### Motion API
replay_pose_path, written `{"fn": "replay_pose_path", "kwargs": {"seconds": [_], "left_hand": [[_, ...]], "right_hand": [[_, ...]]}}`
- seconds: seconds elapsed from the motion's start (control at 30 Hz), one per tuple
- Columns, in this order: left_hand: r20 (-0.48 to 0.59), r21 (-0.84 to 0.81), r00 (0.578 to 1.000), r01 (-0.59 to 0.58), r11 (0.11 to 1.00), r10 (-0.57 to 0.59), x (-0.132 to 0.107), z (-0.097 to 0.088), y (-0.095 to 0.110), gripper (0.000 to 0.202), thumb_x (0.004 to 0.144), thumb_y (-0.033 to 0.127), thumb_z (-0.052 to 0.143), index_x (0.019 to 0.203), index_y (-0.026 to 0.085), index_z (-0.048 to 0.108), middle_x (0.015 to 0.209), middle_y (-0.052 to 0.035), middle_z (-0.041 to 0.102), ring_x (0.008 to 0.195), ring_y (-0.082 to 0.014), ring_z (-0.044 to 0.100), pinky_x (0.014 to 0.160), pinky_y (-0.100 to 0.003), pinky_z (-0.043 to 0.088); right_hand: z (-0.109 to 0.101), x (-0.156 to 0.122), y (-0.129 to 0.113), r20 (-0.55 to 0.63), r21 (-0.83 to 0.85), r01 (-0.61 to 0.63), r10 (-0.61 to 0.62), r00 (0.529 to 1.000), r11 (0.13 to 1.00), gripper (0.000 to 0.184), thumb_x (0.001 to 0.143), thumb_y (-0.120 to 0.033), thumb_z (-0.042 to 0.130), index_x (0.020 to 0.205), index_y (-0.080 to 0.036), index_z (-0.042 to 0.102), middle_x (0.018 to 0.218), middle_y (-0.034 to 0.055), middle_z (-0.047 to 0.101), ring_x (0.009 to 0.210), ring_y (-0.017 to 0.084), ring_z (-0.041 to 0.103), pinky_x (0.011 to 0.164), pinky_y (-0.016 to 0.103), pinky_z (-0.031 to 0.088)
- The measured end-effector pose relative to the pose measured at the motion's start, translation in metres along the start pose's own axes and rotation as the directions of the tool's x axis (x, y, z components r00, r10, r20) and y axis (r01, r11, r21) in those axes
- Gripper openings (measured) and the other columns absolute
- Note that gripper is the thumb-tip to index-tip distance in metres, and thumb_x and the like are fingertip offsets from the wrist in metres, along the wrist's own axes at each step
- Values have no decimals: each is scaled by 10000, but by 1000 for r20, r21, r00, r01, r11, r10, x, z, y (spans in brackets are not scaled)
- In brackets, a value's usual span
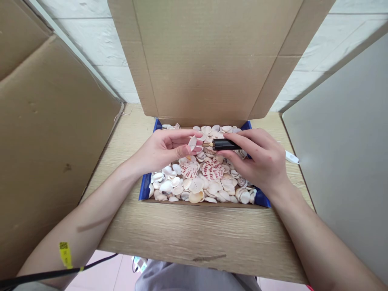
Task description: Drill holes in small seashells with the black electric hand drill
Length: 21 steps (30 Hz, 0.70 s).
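My left hand (165, 149) pinches a small white shell (192, 142) between thumb and fingers, above an open cardboard box (206, 203) filled with several pale and red-striped seashells (212, 169). My right hand (260, 159) grips a small black tool (226, 144) with a brass tip. The tip points left and touches the held shell. Both hands hover over the far half of the box.
The box's lid (209, 60) stands upright behind the shells. A large cardboard panel (45, 133) rises on the left and a grey panel (348, 153) on the right. A white cable piece (291, 157) lies right of the box on the wooden table (197, 238).
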<state>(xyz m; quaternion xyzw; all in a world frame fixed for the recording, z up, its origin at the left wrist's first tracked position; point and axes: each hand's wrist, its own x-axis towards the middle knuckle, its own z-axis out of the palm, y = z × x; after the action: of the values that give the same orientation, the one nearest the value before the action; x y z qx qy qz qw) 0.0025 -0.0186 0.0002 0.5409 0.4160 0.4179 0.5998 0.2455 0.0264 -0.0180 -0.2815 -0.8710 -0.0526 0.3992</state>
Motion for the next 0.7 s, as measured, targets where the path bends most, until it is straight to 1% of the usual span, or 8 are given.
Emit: {"fn": "replay_pose_path", "kwargs": {"seconds": [0.07,0.17,0.27,0.33,0.47,0.53,0.6,0.7], "left_hand": [[-15,12,999,-49,999,49,1,0,-1,374,784,298,762,1134,186,693,1138,-97,730,1037,-238,700,871,-321,580],[-26,43,996,-86,995,88,1,0,0,360,773,264,772,1115,184,696,1150,-91,726,1050,-237,692,838,-296,589],[-23,27,993,-113,993,113,2,0,0,336,779,225,765,1106,191,696,1134,-72,730,1050,-218,689,836,-273,589],[-25,14,992,-120,993,120,1,0,0,333,779,207,763,1105,197,694,1129,-63,728,1052,-208,685,840,-268,589],[-36,31,994,-104,994,106,2,1,0,333,787,216,755,1113,192,687,1135,-66,721,1038,-204,683,834,-279,593],[-42,38,994,-98,994,100,2,1,0,333,795,229,749,1119,185,685,1126,-70,724,1031,-202,685,818,-271,593],[-56,43,993,-97,994,100,2,1,1,342,800,242,745,1130,178,681,1128,-76,727,1049,-209,681,812,-264,590],[-96,72,991,-83,994,90,2,2,1,363,807,273,739,1147,168,672,1150,-90,725,1086,-233,671,825,-282,588]], "right_hand": [[1,0,-1,5,-10,-20,20,1000,1000,246,834,-346,695,1032,-208,645,877,67,709,745,189,652,681,325,541],[0,-1,-3,36,-21,-57,58,998,998,264,846,-388,677,977,-159,682,806,58,705,664,152,638,590,272,502],[0,-1,-5,85,-20,-82,84,993,996,270,863,-401,654,954,-151,696,728,21,688,568,107,595,510,237,437],[-1,-2,-5,91,-25,-78,80,993,997,263,867,-401,648,942,-155,699,696,2,679,521,87,563,482,228,410],[-1,-3,-4,58,-53,-31,34,998,998,255,850,-408,668,898,-159,700,692,4,690,523,88,571,473,226,408],[0,-3,-3,44,-63,-19,21,999,998,267,840,-419,677,906,-162,699,691,8,688,535,95,578,480,228,417],[0,-3,-2,23,-64,-13,14,1000,998,276,830,-418,690,923,-159,699,691,14,681,543,99,579,493,229,430],[1,-3,-2,-19,-60,-31,30,999,998,287,815,-407,710,943,-151,697,711,30,685,571,114,604,515,236,453]]}}
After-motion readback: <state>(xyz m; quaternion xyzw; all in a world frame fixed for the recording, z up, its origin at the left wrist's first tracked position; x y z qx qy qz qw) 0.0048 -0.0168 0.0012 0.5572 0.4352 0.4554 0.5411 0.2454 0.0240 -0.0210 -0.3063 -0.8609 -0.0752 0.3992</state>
